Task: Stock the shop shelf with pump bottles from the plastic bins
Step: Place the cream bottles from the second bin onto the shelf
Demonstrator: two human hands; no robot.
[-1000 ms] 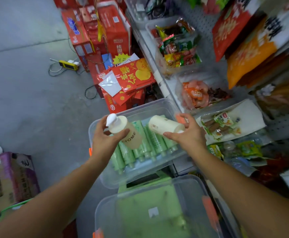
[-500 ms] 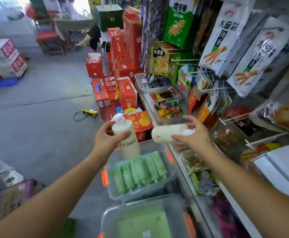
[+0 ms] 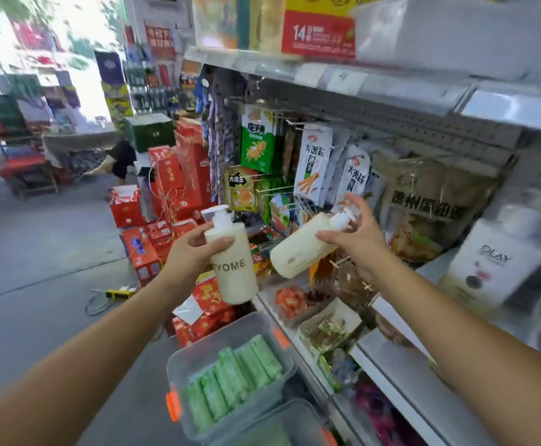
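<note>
While left grip clasps upright bottle, right grip clasps tilted bottle.

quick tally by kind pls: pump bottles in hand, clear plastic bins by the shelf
pump bottles: 2 (upright bottle in left hand, tilted bottle in right hand)
clear bins: 2 (bin of green tubes, nearer bin)
total: 4

"YOME" on upright pump bottle | "OLAY" on white box | "14" on red carton

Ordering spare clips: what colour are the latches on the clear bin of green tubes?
Orange. The latches show best in the head view.
</note>
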